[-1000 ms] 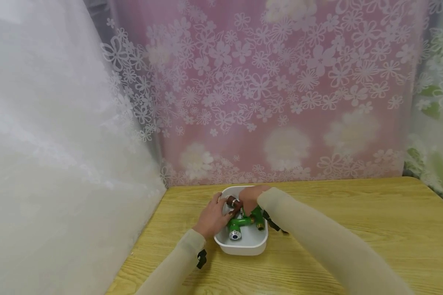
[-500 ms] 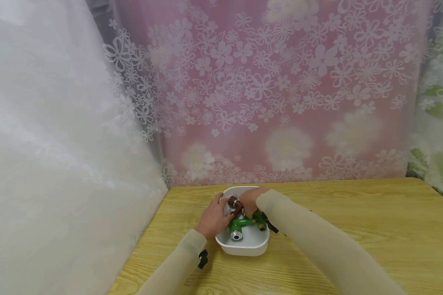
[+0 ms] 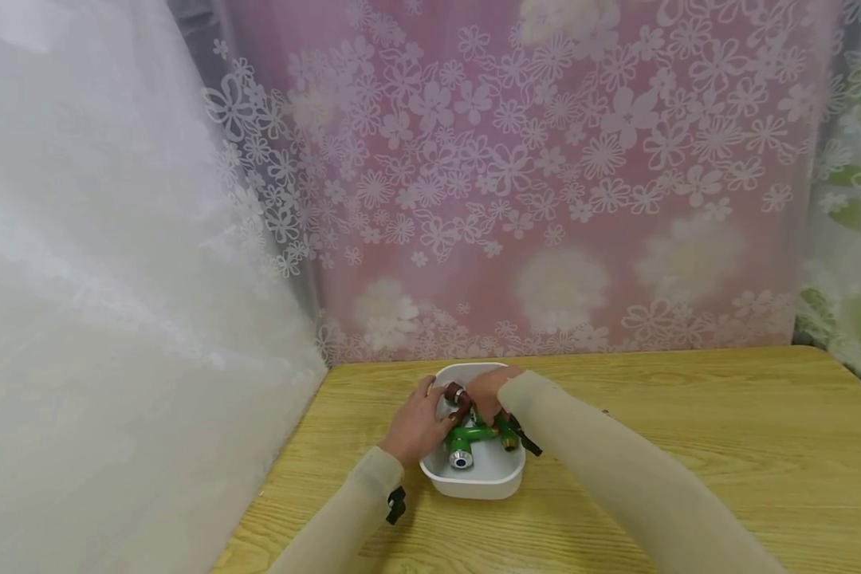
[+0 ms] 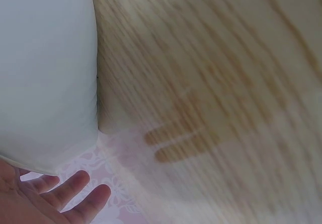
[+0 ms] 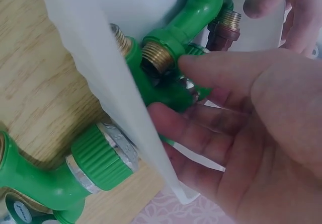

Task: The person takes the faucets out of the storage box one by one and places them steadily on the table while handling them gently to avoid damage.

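A white tub [image 3: 473, 488] holds several green faucets [image 3: 461, 446] with brass threaded ends, plus a brown-red faucet [image 3: 465, 399]. My left hand [image 3: 414, 424] rests over the tub's left rim, thumb inside near the brown-red faucet. Its fingers stretch loosely past the rim in the left wrist view. My right hand [image 3: 489, 391] reaches down into the tub from the far right. In the right wrist view, its thumb and fingers close around a green faucet [image 5: 173, 95] with a brass thread; the head view mostly hides this grip.
Outside the tub, on the wood-grain table [image 3: 689, 414], lies another green faucet [image 5: 95, 163], which my right forearm mostly covers in the head view. A pink flowered curtain [image 3: 545, 199] hangs behind the table, and white sheeting [image 3: 115, 319] runs along the left side.
My right hand has turned slightly and sunk a little among the faucets, with the right-hand green faucet shifting a bit. My left hand stays at the rim.
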`<control>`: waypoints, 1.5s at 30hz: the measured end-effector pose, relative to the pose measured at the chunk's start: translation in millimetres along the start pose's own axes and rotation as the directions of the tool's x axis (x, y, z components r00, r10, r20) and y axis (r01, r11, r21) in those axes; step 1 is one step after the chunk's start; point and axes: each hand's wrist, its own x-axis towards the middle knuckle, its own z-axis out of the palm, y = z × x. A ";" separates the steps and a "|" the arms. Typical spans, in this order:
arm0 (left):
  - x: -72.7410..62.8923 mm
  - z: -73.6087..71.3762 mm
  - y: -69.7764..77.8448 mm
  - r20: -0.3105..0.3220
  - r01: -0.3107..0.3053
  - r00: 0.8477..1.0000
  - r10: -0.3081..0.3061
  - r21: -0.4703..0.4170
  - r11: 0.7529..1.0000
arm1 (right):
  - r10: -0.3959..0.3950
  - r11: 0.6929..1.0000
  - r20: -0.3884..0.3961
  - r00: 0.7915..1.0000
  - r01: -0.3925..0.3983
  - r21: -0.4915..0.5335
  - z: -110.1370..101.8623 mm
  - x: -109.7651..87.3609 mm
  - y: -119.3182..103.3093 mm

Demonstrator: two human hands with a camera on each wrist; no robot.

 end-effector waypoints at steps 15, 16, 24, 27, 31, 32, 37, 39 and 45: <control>-0.2 1.1 0.6 -0.013 0.006 1.000 -0.006 0.008 1.000 | -0.089 0.995 -0.079 0.993 0.084 -0.058 3.2 0.2 0.8; -0.2 1.3 0.5 -0.013 0.006 1.000 -0.006 0.007 1.000 | -0.096 0.993 -0.082 0.992 0.090 -0.070 3.8 0.1 0.6; -1.2 2.2 -0.3 -0.011 0.011 1.000 -0.011 0.004 1.000 | -0.127 0.990 -0.097 0.987 0.120 -0.073 5.1 -6.2 -2.1; -0.9 2.2 -0.5 -0.013 0.009 1.000 -0.009 0.008 1.000 | -0.145 0.986 -0.101 0.984 0.135 -0.100 4.6 -8.0 -2.9; -0.9 1.0 0.6 -0.015 0.000 1.000 0.000 0.006 1.000 | -0.153 0.983 -0.105 0.983 0.140 -0.122 3.5 -8.9 -2.8; -0.9 0.7 0.8 -0.014 -0.002 1.000 0.002 0.007 1.000 | -0.154 0.982 -0.106 0.982 0.140 -0.125 3.3 -9.0 -2.7; -1.1 0.5 0.5 -0.017 -0.010 1.000 0.010 0.006 1.000 | -0.188 0.970 -0.132 0.973 0.163 -0.180 1.7 -8.7 -1.6; -1.0 0.6 0.1 -0.015 -0.007 1.000 0.007 0.000 1.000 | -0.207 0.964 -0.149 0.967 0.176 -0.199 0.0 -10.4 -1.7; -1.0 1.1 -0.9 -0.010 0.001 1.000 -0.001 0.003 1.000 | -0.266 0.955 -0.182 0.947 0.233 -0.181 -5.5 -20.9 -5.5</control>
